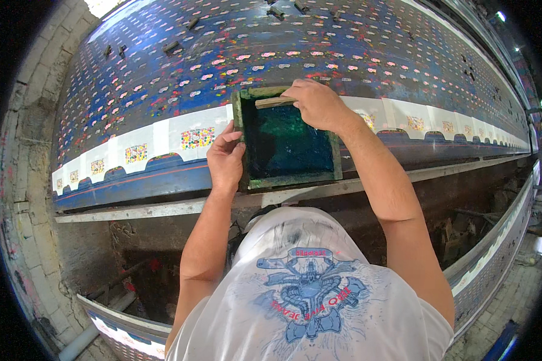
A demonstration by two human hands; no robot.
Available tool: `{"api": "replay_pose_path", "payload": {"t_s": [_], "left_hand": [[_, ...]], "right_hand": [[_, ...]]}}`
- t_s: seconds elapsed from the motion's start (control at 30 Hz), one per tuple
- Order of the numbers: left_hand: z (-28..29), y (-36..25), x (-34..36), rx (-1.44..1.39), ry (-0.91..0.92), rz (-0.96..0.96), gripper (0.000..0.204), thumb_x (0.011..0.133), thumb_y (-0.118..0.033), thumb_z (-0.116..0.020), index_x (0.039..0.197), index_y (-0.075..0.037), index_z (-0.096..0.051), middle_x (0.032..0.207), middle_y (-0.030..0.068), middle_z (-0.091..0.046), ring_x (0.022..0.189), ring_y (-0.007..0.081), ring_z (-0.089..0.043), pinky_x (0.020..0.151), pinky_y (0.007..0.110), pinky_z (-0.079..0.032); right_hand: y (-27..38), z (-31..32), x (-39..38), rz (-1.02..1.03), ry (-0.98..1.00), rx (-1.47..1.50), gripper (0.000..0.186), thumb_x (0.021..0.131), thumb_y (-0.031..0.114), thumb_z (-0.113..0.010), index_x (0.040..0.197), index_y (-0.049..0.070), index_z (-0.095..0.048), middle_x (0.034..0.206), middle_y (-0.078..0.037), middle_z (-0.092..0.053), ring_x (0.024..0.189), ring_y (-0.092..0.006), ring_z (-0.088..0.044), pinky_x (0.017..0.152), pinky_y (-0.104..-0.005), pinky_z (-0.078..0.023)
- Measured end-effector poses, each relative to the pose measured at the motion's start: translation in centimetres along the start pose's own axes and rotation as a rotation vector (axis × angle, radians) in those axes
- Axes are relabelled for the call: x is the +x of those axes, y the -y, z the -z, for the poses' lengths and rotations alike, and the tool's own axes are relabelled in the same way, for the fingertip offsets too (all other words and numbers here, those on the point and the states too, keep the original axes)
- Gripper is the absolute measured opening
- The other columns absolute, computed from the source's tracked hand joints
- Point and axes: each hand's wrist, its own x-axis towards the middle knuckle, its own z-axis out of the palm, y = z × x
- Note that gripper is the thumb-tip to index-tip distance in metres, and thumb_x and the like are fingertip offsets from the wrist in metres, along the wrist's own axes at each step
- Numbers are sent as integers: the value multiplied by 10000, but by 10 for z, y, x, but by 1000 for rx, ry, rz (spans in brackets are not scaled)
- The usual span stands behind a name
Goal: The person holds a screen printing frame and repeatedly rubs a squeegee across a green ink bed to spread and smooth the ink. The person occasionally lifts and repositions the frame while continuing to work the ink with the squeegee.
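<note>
A square screen frame (252,180) with dark green ink in its well lies over white fabric pieces (162,139) printed with colourful square motifs, along the near edge of a long table. My left hand (227,156) grips the frame's left side, fingers curled at its edge. My right hand (320,105) is closed on a wooden squeegee (270,103) held at the far inner end of the frame, above the ink.
The long blue printing table (156,48) carries rows of small pink marks and several dark metal blocks (171,47). A metal rail (120,213) runs along its front. A sunken gap lies below, with another table edge (126,325) behind me. A tiled walkway (30,132) is at the left.
</note>
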Motion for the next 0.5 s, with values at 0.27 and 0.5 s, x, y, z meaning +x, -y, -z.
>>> {"api": "replay_pose_path", "payload": {"t_s": [0.27, 0.5], "left_hand": [[11, 2, 5, 71, 27, 9, 220, 971, 190, -685, 1089, 16, -750, 1744, 264, -519, 1492, 269, -633, 1164, 364, -526], [9, 4, 3, 1, 24, -49, 206, 975, 183, -693, 1084, 17, -748, 1736, 279, -523, 1505, 286, -623, 1176, 370, -517]], "right_hand": [[28, -12, -23, 8, 33, -94, 440, 919, -45, -653, 1320, 73, -792, 1163, -161, -767, 1141, -412, -726, 1011, -529, -582], [71, -22, -74, 16, 47, -96, 484, 853, -55, -679, 1302, 88, -790, 1182, -124, -755, 1138, -386, -703, 1022, -487, -567]]}}
